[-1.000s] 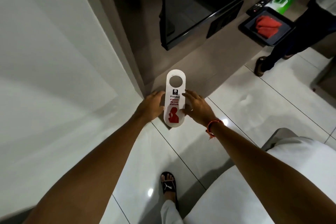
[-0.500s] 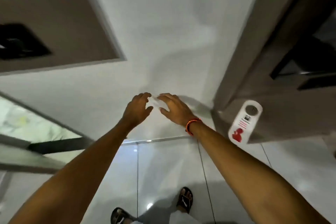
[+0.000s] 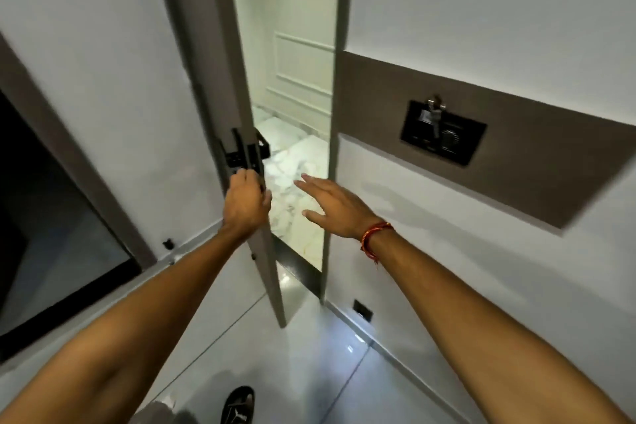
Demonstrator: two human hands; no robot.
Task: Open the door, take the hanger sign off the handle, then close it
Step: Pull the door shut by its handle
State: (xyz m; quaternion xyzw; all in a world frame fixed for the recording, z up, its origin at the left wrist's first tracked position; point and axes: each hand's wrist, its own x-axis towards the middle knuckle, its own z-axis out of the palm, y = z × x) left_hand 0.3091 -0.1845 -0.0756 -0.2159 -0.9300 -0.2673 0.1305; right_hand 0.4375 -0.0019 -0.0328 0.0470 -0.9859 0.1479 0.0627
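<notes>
The grey door [image 3: 220,55] stands partly open, its edge turned toward me, with a bright marble corridor floor showing through the gap. My left hand [image 3: 246,205] is shut on the door's edge just below the black handle and lock [image 3: 242,151]. My right hand [image 3: 330,205] hovers flat in the gap beside it, fingers apart and holding nothing, a red thread band on its wrist. The hanger sign is out of view.
The door frame [image 3: 332,148] rises on the right of the gap. A brown wall band there carries a black switch panel [image 3: 442,134]. A dark glass panel [image 3: 44,217] fills the left. My sandalled foot [image 3: 239,404] is on the white tiles.
One second ago both hands were at the sign on the floor by the cabinet. They left it there, the view swung around, and now my left hand grips the open door.
</notes>
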